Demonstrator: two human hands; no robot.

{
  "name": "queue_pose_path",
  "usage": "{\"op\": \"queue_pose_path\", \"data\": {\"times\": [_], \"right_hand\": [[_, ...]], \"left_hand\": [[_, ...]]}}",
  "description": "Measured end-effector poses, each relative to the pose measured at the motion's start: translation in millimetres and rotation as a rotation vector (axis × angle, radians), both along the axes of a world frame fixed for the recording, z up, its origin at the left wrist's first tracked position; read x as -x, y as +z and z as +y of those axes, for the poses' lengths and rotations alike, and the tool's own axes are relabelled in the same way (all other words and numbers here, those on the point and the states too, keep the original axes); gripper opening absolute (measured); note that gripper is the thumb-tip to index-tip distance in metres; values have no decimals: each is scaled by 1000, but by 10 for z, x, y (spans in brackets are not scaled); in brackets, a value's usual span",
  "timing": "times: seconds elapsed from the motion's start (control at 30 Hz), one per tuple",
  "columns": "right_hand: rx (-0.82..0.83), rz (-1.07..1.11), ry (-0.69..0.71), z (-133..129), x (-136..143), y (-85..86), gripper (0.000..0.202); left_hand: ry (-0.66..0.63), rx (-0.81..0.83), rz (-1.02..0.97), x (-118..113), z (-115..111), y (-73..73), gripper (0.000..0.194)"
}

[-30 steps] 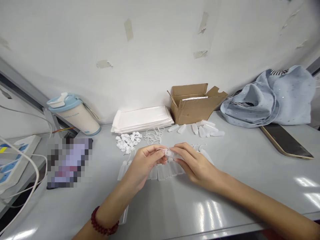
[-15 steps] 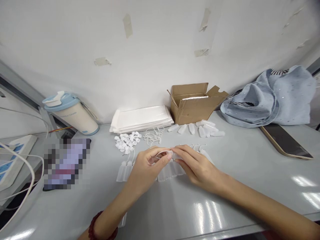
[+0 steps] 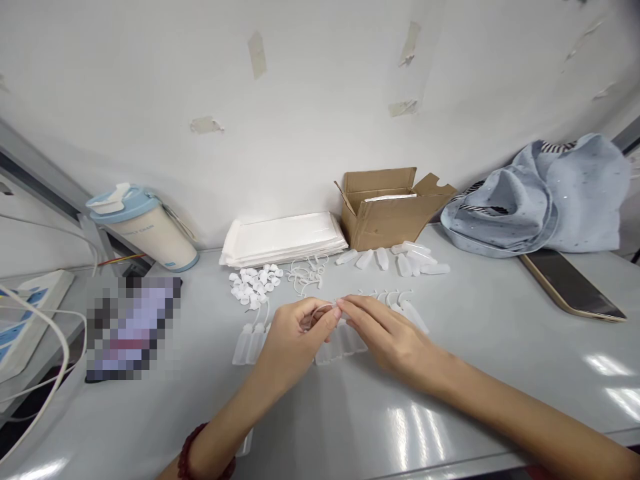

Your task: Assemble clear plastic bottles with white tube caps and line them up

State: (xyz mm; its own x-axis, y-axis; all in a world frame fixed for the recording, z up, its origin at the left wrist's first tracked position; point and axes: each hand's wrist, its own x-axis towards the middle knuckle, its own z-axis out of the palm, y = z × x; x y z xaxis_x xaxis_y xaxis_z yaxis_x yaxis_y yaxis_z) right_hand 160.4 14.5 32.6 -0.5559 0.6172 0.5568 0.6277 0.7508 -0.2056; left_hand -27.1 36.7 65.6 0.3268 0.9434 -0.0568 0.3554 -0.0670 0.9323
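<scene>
My left hand (image 3: 300, 333) is closed around a thin, curved white tube (image 3: 320, 308), which bends between thumb and forefinger. My right hand (image 3: 383, 327) is pinched, its fingertips meeting the left thumb and forefinger at the tube's end; what it holds there is hidden. Beneath and behind the hands lies a row of small translucent bottles (image 3: 340, 343), partly covered. More bottles with tubes sticking out (image 3: 245, 343) lie left of my left hand. Beyond it are a pile of small white caps (image 3: 255, 283) and a tangle of loose thin tubes (image 3: 307, 272).
Loose translucent bottles (image 3: 415, 257) lie before an open cardboard box (image 3: 385, 220). Left of it is a stack of white packets (image 3: 283, 239). A tumbler (image 3: 145, 227) and a partly blurred purple item (image 3: 135, 327) are left; a blue cloth bag (image 3: 545, 193) and phone (image 3: 570, 283) right.
My right fingertips have moved slightly left, closer against the left thumb. The small clear piece that showed between the hands is now mostly covered.
</scene>
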Motion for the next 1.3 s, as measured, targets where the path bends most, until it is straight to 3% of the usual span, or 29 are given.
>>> {"op": "queue_pose_path", "data": {"times": [0.23, 0.33, 0.4, 0.47, 0.6, 0.7, 0.87, 0.97, 1.1, 1.2, 1.3], "right_hand": [[12, 15, -35, 6, 18, -58, 43], [81, 144, -48, 21, 17, -43, 39], [241, 300, -73, 25, 20, 24, 35], [515, 481, -67, 28, 22, 119, 30], [1027, 783, 156, 45, 14, 250, 27], [1188, 930, 262, 56, 11, 231, 27], [1298, 1059, 362, 43, 42, 173, 26], [1310, 1023, 387, 32, 51, 205, 29], [1326, 861, 389, 20, 36, 277, 31], [1272, 784, 287, 18, 16, 304, 31], [1212, 794, 162, 48, -7, 303, 30]], "left_hand": [[34, -87, 59, -10, -16, -30, 28], [3, -190, 69, 5, -19, -19, 16], [-36, -304, 85, 20, -17, -4, 8], [-54, -499, 110, 31, -15, 3, 10], [-93, -902, 159, 35, -15, -26, 25], [-172, -1028, 244, 37, -9, -60, 35], [-225, -1152, 332, 57, 13, -72, 44], [-241, -1131, 317, 86, 4, -26, 44], [-261, -971, 322, 220, -90, 97, 43], [-278, -858, 386, 431, -245, 152, 46], [-301, -707, 491, 695, -446, 100, 49]]}}
